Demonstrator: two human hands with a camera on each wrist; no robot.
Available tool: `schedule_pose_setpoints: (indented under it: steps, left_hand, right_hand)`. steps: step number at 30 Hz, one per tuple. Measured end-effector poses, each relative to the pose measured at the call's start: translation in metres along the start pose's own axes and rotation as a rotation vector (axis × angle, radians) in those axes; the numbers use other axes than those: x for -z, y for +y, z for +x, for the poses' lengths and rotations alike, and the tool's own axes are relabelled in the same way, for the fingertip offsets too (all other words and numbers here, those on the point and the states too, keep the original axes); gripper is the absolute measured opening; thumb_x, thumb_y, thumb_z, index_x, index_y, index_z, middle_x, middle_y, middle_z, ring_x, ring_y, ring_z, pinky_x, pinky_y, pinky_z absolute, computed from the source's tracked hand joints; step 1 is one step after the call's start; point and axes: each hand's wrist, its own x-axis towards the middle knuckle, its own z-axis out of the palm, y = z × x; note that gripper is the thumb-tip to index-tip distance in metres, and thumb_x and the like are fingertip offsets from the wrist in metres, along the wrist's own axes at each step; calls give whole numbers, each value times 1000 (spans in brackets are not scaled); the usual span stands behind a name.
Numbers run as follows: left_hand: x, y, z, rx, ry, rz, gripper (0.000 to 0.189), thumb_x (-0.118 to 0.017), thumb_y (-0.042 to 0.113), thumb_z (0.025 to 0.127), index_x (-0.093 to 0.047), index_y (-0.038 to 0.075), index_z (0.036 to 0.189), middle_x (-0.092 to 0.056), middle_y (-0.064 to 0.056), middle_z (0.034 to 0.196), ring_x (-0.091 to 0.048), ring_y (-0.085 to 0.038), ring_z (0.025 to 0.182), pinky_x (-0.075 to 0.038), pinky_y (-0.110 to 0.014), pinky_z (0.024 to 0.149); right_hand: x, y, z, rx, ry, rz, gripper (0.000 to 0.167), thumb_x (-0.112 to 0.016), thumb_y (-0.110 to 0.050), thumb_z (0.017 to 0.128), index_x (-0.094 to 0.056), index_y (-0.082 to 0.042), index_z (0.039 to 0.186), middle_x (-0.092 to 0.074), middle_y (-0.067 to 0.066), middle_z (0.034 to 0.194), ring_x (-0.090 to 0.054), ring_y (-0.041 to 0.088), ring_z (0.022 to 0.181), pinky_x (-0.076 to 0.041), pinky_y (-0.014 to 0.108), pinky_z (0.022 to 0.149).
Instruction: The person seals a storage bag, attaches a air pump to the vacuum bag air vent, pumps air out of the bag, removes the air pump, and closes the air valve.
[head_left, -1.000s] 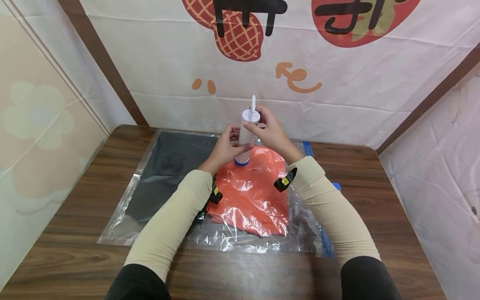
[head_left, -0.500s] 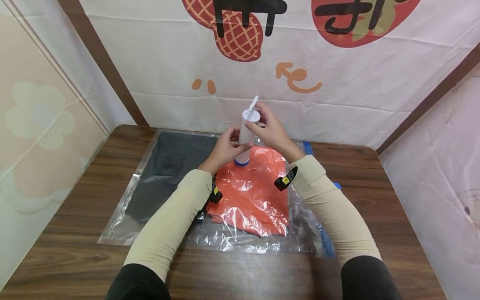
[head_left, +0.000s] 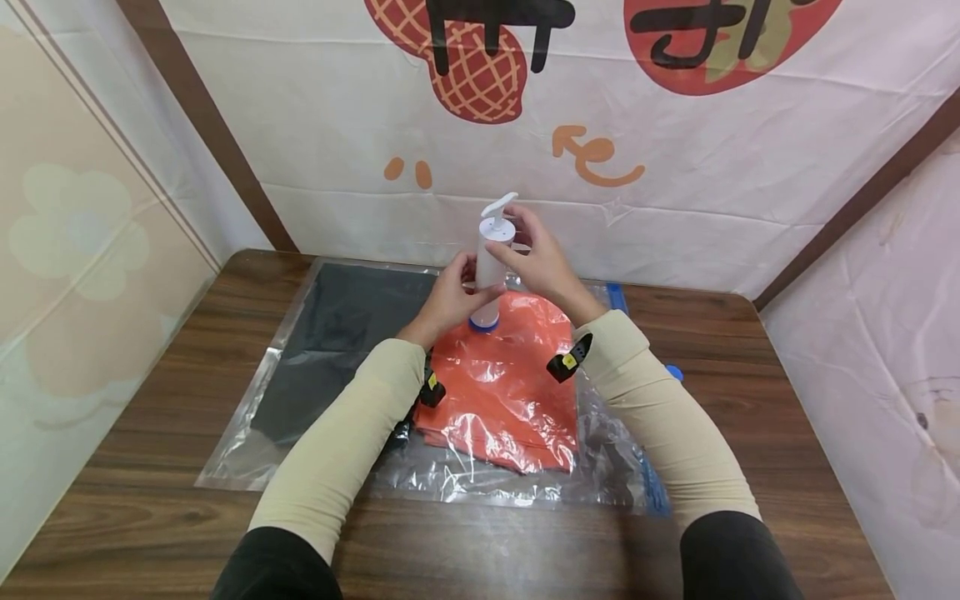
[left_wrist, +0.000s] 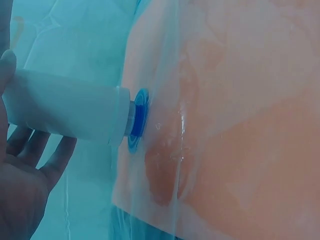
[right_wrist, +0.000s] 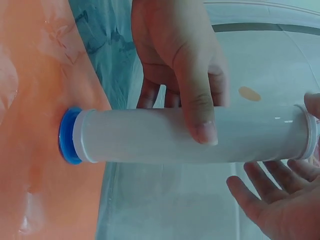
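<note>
A white hand pump (head_left: 491,262) stands upright, its lower end on the blue valve (right_wrist: 70,135) of a clear plastic bag (head_left: 480,492). Inside that bag lies folded orange cloth (head_left: 517,392). My left hand (head_left: 450,296) grips the barrel midway, thumb across the near side, as the right wrist view shows. Around the top of the barrel, just under the cap, my right hand (head_left: 543,262) has its thumb on one side and fingers on the other. The pump's white T-shaped handle (head_left: 499,205) rises above the cap, slanting up to the right.
Partly under the orange cloth's bag lies a clear bag of dark grey cloth (head_left: 337,333) on the left. A small blue round piece (head_left: 675,372) sits beside the right forearm. The wooden table (head_left: 172,400) meets a printed fabric wall (head_left: 337,125) at the back.
The handle has turned from nearly end-on to a broader, slanted view, and the pump's top has shifted slightly left. Both hands stay in nearly the same place.
</note>
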Motion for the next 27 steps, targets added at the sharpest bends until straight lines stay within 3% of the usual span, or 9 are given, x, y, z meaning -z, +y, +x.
schedule_pose_setpoints:
  steps: [7, 15, 21, 27]
  left_hand:
    - [0, 2, -1, 15, -14, -4, 63, -78, 28, 93, -43, 9, 141, -56, -12, 133, -56, -27, 126, -48, -45, 106]
    - [1, 1, -1, 23, 5, 17, 58, -79, 29, 92, -42, 9, 133, -55, -11, 126, -57, -27, 122, -50, -45, 104]
    - [2, 1, 0, 16, -12, 2, 58, -78, 29, 93, -47, 7, 138, -58, -12, 128, -59, -29, 122, -50, -45, 103]
    - [1, 2, -1, 26, -20, -6, 65, -79, 29, 91, -44, 9, 142, -56, -12, 133, -57, -29, 127, -48, -46, 106]
  right_hand:
    - [0, -2, -1, 5, -9, -17, 50, -71, -15, 97, -49, 0, 140, -61, 17, 130, -61, 30, 120, -50, 43, 101]
    - [-4, 0, -2, 8, 17, -13, 54, -74, -18, 95, -48, 1, 138, -61, 16, 126, -60, 27, 112, -49, 39, 98]
    - [-3, -2, -2, -7, 23, -1, 51, -70, -14, 97, -47, 1, 140, -60, 17, 133, -59, 29, 119, -50, 39, 97]
    - [-3, -1, -2, 27, 31, -22, 48, -72, -16, 97, -52, 1, 137, -63, 16, 124, -60, 27, 111, -49, 38, 93]
